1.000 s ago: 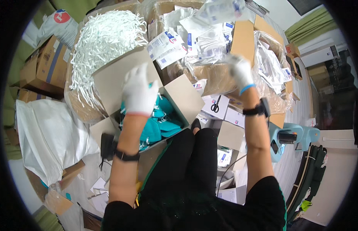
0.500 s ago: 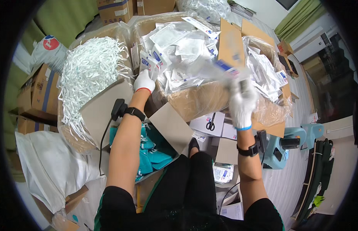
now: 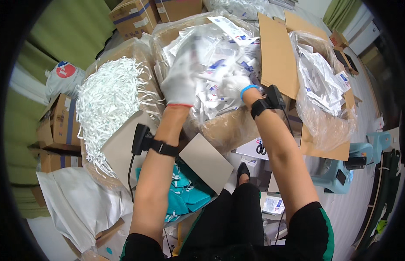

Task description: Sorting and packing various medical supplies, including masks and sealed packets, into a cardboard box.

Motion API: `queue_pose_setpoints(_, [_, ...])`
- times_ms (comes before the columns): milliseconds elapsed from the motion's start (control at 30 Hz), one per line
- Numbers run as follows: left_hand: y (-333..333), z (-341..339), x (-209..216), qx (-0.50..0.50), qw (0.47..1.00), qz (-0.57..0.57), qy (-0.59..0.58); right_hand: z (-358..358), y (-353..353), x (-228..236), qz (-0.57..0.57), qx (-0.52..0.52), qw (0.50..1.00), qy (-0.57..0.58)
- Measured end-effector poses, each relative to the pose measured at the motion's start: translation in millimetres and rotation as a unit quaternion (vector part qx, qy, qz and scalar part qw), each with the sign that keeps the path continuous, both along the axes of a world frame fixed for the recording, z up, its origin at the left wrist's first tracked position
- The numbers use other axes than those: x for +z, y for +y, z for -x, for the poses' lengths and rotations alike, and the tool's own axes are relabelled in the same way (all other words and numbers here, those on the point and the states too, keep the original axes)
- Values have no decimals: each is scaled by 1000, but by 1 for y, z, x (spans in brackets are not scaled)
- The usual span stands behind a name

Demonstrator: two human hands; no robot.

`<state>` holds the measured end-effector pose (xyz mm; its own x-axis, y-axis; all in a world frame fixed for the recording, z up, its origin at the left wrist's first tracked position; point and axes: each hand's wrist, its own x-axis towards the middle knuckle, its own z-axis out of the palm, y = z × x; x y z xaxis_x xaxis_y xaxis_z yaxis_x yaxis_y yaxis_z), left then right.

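My left hand (image 3: 180, 85), in a white knit glove with a red cuff edge, is over the left part of a plastic-lined carton (image 3: 224, 128). Motion smears its fingers, and a blurred pale shape reaches beyond them. My right hand (image 3: 236, 85), gloved with a blue cuff edge, is low among the flat white-and-clear packets (image 3: 215, 102) that fill this carton. Its fingers are blurred, and whether they grip a packet does not show. A packet with a blue label (image 3: 217, 65) lies just beyond the two hands. Black straps with small devices circle both wrists.
Left stands a lined carton of white paper strips (image 3: 109, 100); right, another lined carton of packets (image 3: 320, 82) beside an upright cardboard flap (image 3: 276, 56). Nearer are an open box of teal cloth pieces (image 3: 189, 195), black-handled scissors (image 3: 261, 149) on a white box, and a light-blue machine (image 3: 337, 174).
My right hand has swung left from beside the right-hand carton into the middle carton. My left hand, earlier holding packets at that carton's left edge, has moved right and over them. The view has shifted.
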<state>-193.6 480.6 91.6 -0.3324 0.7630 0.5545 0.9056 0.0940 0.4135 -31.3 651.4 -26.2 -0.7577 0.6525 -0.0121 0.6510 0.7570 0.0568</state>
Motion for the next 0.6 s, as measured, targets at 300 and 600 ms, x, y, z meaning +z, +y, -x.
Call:
queue_pose_setpoints(300, [102, -14, -167, -151, 893, 331, 266, -75, -116, 71, 201, 71, 963, 167])
queue_pose_setpoints(600, [99, 3, -197, -250, 716, 632, 160, -349, -297, -25, 256, -493, 612, 563])
